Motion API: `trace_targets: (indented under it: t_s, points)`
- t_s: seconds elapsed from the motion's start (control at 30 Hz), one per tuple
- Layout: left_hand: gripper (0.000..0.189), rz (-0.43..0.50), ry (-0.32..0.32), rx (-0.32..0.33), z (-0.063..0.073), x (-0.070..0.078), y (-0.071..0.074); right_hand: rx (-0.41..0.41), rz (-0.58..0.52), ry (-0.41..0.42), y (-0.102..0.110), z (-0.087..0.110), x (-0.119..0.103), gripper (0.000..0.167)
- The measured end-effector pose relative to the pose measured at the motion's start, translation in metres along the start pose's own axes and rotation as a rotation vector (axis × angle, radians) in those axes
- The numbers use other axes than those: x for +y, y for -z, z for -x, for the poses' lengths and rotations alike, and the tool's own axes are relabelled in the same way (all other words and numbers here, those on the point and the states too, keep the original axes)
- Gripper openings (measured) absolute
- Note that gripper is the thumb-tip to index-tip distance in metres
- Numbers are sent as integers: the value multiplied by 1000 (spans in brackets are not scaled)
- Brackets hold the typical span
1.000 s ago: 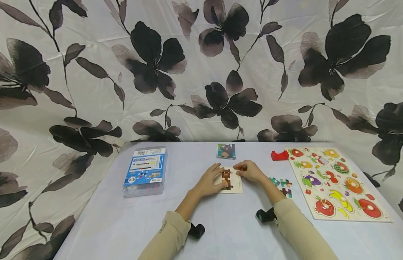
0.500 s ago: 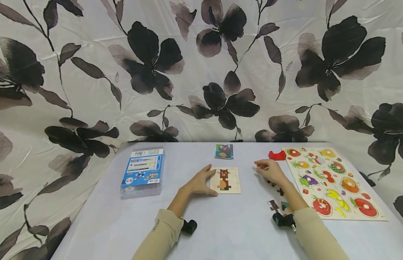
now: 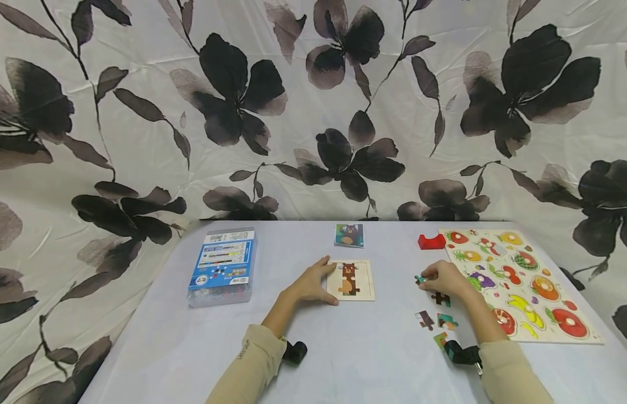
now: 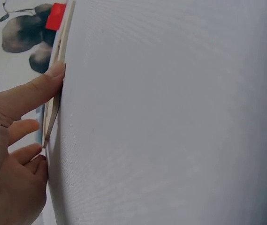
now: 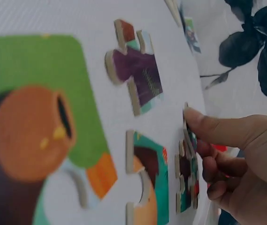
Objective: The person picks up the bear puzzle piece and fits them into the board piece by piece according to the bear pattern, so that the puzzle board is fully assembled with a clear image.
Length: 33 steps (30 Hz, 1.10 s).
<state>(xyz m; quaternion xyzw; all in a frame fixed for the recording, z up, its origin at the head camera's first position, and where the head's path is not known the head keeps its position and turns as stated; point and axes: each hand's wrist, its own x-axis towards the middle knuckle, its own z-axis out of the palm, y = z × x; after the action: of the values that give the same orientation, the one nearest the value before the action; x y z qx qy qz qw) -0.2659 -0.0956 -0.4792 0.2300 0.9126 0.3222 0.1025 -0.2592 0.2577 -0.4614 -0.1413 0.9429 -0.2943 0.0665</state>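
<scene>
A small wooden puzzle tray (image 3: pixel 366 280) lies mid-table with several joined pieces forming a brown bear (image 3: pixel 349 279). My left hand (image 3: pixel 312 281) holds the tray at its left side, thumb at the near edge and index finger by the far corner; the left wrist view shows the thumb on the tray's edge (image 4: pixel 53 110). To the right, my right hand (image 3: pixel 444 278) pinches a teal puzzle piece (image 3: pixel 419 279) between thumb and index finger, just over other loose pieces. Near that hand lie a purple piece (image 5: pixel 140 70), a teal and brown piece (image 3: pixel 447 321) and a green-orange piece (image 3: pixel 440 339).
A bear picture card (image 3: pixel 349 235) lies behind the tray. On the left is a clear plastic box with a blue label (image 3: pixel 222 266). A red notched block (image 3: pixel 431 242) and a fruit puzzle board (image 3: pixel 525 286) are at the right. A floral cloth (image 3: pixel 293 112) hangs behind the table.
My right hand has left the tray, moved right to the loose pieces and now pinches one. The left hand has shifted slightly left with the tray, its thumb off the bear pieces.
</scene>
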Motion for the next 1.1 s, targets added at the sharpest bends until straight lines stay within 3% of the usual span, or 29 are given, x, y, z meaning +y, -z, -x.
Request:
trace_targets:
  t_s: [0.13,0.27,0.37,0.47,0.57,0.67,0.87,0.97,1.1]
  points:
    - [96,3,0,-5,1,1,-1,32,0,-12,-2,-3,-5,23]
    - [94,0,-2,-16,1,0,-1,118,-83,-1,-8,-11,-9,14]
    - [90,-7,-15,-26,0,-1,-1,209,-258,14,-15,-20,-15,12]
    - [85,-9,-29,-45,-1,-1,-1,256,-493,35,-21,-30,-22,20]
    - [80,7,-27,-60,-1,0,0,238,-718,35,-25,-40,-32,29]
    - [77,22,-12,-70,0,1,0,205,-863,-24,-30,-49,-43,36]
    - [75,27,17,-98,-2,5,0,270,-949,-190,-41,-66,-62,39]
    - [75,12,19,-115,-2,7,1,271,-997,-202,-46,-72,-65,39]
    - [72,-14,31,-139,-1,12,5,231,-1057,-154,-51,-75,-69,44]
